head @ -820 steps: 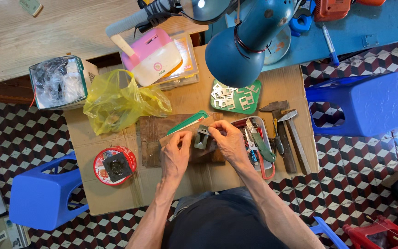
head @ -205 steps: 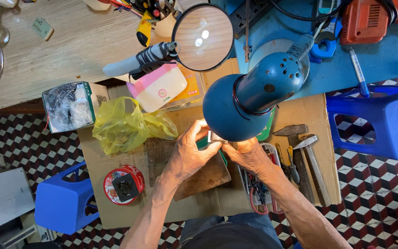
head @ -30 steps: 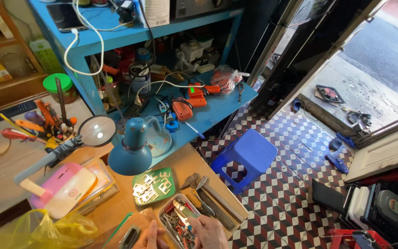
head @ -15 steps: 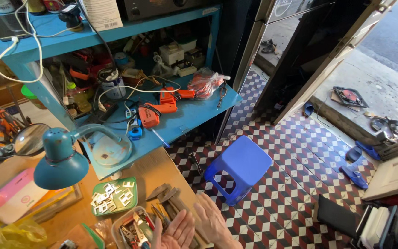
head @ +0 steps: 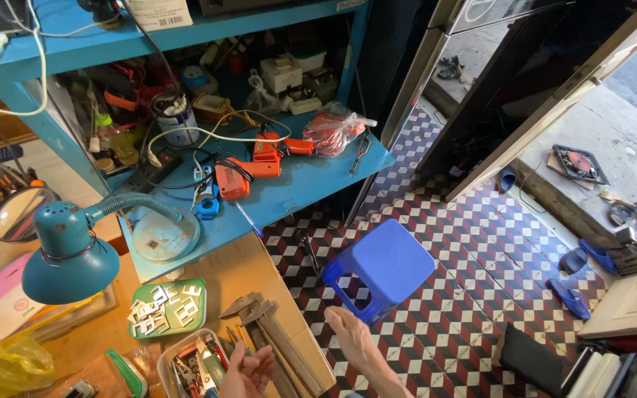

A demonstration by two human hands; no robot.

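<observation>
Left hand (head: 248, 371) low at the frame's bottom edge, fingers (head: 263, 359) loosely curled, empty. Right hand (head: 352, 338) stretched out flat, palm open, forearm trailing down.

Two hands: left hand (head: 248, 368), right hand (head: 353, 339). One blue stool (head: 381, 267) right of wooden table (head: 223, 276). One blue lamp (head: 68, 254), two hammers (head: 259, 324) on table. Four blue slippers past stool.

Both hands bare: left hand (head: 248, 371) over tool tray (head: 186, 363) near worktop (head: 223, 269) edge; right hand (head: 352, 337) open beside blue stool (head: 385, 267).
</observation>
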